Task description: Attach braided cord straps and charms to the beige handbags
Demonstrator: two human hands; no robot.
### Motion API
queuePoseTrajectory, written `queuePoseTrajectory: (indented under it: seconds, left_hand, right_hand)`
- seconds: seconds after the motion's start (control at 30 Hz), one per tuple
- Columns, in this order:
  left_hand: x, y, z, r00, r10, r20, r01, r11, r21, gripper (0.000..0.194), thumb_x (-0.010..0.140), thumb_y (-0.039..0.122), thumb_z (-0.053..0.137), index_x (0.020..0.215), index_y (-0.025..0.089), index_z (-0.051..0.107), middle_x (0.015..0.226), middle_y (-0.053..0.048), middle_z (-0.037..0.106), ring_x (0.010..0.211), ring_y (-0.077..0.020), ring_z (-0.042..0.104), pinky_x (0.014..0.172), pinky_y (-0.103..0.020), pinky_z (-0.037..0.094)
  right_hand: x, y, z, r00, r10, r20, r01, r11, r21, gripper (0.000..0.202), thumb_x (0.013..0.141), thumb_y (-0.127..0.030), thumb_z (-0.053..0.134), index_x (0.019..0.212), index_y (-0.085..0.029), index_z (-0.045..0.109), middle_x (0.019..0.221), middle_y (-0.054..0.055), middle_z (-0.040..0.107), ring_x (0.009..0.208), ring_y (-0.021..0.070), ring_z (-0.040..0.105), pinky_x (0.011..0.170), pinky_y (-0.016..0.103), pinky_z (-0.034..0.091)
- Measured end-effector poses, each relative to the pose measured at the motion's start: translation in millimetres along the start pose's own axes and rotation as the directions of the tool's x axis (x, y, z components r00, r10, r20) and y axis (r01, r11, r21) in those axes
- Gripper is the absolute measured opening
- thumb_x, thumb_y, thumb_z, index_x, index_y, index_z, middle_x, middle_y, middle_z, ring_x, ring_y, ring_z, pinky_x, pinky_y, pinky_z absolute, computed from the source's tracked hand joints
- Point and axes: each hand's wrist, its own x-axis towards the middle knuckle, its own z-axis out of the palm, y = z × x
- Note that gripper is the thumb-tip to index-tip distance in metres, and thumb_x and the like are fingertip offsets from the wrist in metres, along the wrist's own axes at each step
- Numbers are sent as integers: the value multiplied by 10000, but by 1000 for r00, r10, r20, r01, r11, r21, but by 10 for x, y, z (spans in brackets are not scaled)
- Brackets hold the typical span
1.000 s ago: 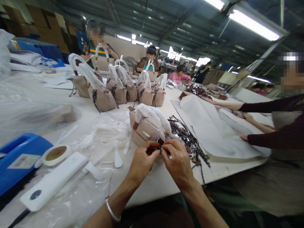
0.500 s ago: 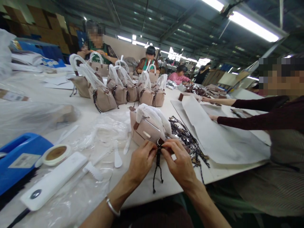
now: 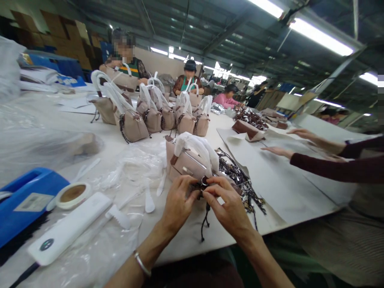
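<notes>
A beige handbag [image 3: 192,162] with white-wrapped handles sits on the table before me, its near end facing my hands. My left hand [image 3: 179,202] is closed in a pinch at that end, beside a metal ring. Opposite it, my right hand [image 3: 225,205] pinches the same spot, fingertips close to the left ones. Between them is a dark braided strap [image 3: 207,207], whose thin knotted cord ends [image 3: 205,228] dangle over the table. My fingers hide most of the ring and the strap's upper part. Right of the bag lies a heap of dark chain-like straps [image 3: 234,170].
Several finished-looking beige bags [image 3: 135,127] stand behind. At left are a blue dustpan-like brush holder [image 3: 33,200], a tape roll [image 3: 73,195], a white corded device [image 3: 70,228] and clear plastic [image 3: 129,164]. A co-worker's hands [image 3: 282,151] reach over white sheets [image 3: 288,200] at right.
My fingers have shifted slightly around the ring, and the cord ends have swung right. The co-worker's hands have moved off the white sheet, which now lies flatter.
</notes>
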Motion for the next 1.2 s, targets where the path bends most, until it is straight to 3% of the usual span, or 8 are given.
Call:
queuePoseTrajectory:
  seconds: [0.07,0.2,0.33,0.57,0.73,1.0,1.2]
  left_hand:
    - [50,-1,57,999,1,34,-3,997,72,197,837,124,621,1016,204,593,1013,-42,614,1010,-232,541,924,-391,420]
    - [107,33,114,992,-100,76,92,990,106,74,818,129,597,857,192,590,877,-35,630,895,-231,569,825,-372,442]
    - [134,67,54,945,-269,184,293,949,-114,31,839,191,555,842,199,585,803,-4,649,767,-184,601,707,-302,453]
    - [191,5,-46,892,-322,317,427,831,-357,147,835,268,545,816,166,650,701,0,622,655,-145,546,604,-252,427]
    - [208,-38,-35,896,-300,328,415,830,-373,177,849,299,544,798,161,643,662,2,594,626,-138,512,579,-244,411]
    - [220,0,-64,953,-202,225,254,937,-238,170,870,235,517,800,187,665,774,-22,649,750,-177,595,660,-273,466]
    - [238,-38,-107,964,-134,230,171,974,-149,171,882,214,515,818,200,673,819,-22,668,785,-179,616,717,-282,476]
  right_hand:
    - [-1,-7,4,1000,-18,-16,18,1000,-23,124,885,-146,581,803,-202,657,1029,87,621,1040,230,594,899,394,506]
    - [-12,-16,21,999,-33,-26,30,994,-110,125,874,-133,576,800,-201,649,1037,95,622,1064,247,578,915,426,489]
    - [-2,-28,8,998,-41,-37,31,966,-258,129,870,-129,580,791,-196,656,1083,107,603,1003,249,586,893,452,474]
    - [40,-26,50,999,-40,-28,28,934,-355,142,851,-118,599,756,-197,668,1086,95,608,963,245,588,856,432,462]
    - [70,-33,75,1000,-9,-17,2,929,-370,145,831,-105,618,729,-195,669,1103,92,612,995,254,584,888,443,446]
    - [131,-71,66,999,7,42,10,915,-403,143,827,-115,609,729,-209,653,1051,87,618,945,246,582,857,430,454]
    - [99,-102,209,999,46,-22,-51,887,-458,134,827,-114,588,733,-192,642,1059,111,635,938,267,597,813,432,472]
